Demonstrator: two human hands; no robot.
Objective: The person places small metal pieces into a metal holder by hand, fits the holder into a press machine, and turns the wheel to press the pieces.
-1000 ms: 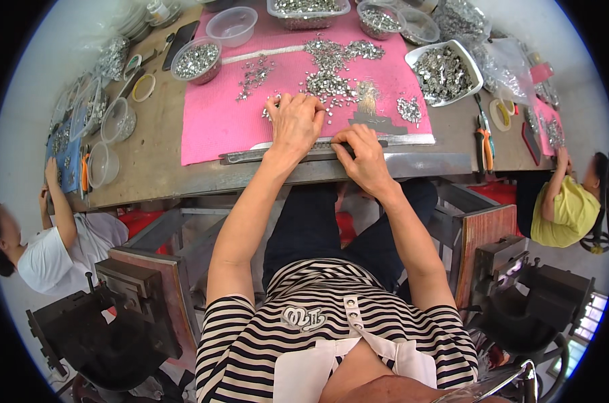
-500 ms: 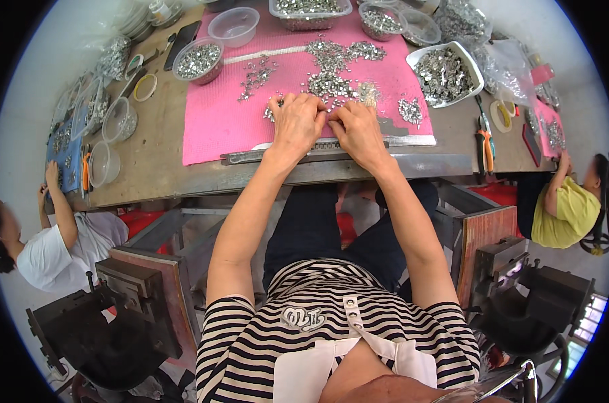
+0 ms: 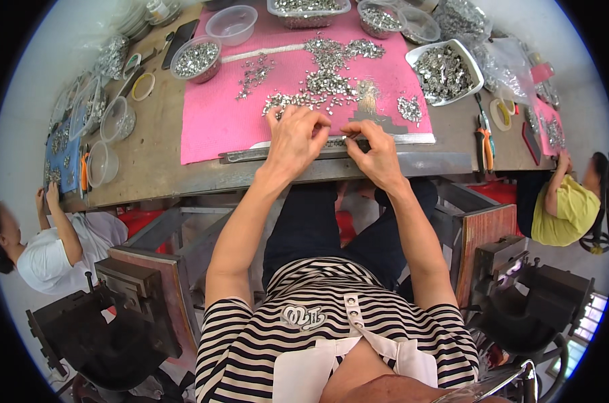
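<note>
Both hands [image 3: 294,140] reach a metal strip [image 3: 245,156] near small silvery pieces [image 3: 326,82]

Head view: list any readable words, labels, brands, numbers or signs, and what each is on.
Patch on the striped shirt: stylised, pale, dark-edged letter shapes; wording not copied here.
White bottle, top left: any print is too small to read.
Metal strip and shiny pieces: no text can be made out.

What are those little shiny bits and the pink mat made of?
The shiny bits look like metal, silvery with bright glints. The pink mat looks like rubbery plastic or woven cloth, matte and finely textured; I can't tell which.
</note>
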